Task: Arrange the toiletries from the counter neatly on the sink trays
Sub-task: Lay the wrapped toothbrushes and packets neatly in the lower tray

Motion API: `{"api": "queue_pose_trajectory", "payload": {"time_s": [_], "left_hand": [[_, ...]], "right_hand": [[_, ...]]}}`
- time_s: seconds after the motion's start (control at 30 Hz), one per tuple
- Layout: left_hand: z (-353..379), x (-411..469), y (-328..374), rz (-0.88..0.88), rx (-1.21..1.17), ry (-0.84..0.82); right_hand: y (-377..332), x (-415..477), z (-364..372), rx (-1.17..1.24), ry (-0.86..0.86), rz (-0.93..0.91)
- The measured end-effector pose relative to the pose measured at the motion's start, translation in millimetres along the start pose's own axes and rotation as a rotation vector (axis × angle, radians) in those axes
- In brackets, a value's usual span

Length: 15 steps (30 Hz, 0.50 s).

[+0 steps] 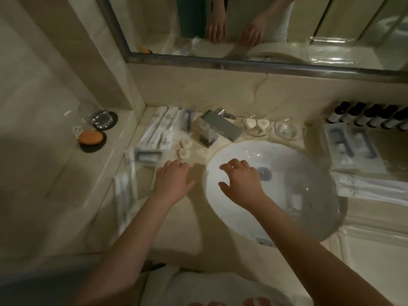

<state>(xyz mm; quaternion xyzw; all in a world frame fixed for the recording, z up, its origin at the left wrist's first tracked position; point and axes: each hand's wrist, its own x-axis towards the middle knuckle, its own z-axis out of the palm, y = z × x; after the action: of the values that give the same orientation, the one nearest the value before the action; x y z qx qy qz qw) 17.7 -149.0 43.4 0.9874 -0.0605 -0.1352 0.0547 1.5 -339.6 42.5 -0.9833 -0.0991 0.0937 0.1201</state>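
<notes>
Several white packaged toiletries (pixel 159 127) lie scattered on the beige counter left of the round white sink (pixel 223 208). More packets (pixel 127 186) lie along the counter's left edge. Two small round soaps (pixel 184 149) rest near the faucet (pixel 217 127). A glass dish (pixel 257 127) behind the sink holds two round items, and another glass dish (pixel 289 130) stands beside it. My left hand (pixel 173 180) hovers over the counter by the packets, holding nothing, fingers loosely bent. My right hand (pixel 240 181) is spread over the sink's left side, also holding nothing.
A clear tray (pixel 353 146) with packets sits right of the sink, with a row of dark-capped bottles (pixel 371 115) behind it. A glass (pixel 97 115) and an orange soap (pixel 90 136) stand on dark coasters at left. A mirror (pixel 242 29) runs along the back wall.
</notes>
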Motion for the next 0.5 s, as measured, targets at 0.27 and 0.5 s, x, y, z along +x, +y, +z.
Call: {"api": "queue_pose_trajectory", "payload": {"time_s": [0.27,0.5], "left_hand": [[41.1,-34.1,-104.0,-0.249,-0.052,-0.125],[62.2,-30.7,-161.6,-0.404,-0.192,-0.1]], "right_hand": [[-75.6,48.6,52.0,-0.038,-0.245,-0.198],[-122.4,93.9,88.8,-0.106,-0.349,-0.327]]}}
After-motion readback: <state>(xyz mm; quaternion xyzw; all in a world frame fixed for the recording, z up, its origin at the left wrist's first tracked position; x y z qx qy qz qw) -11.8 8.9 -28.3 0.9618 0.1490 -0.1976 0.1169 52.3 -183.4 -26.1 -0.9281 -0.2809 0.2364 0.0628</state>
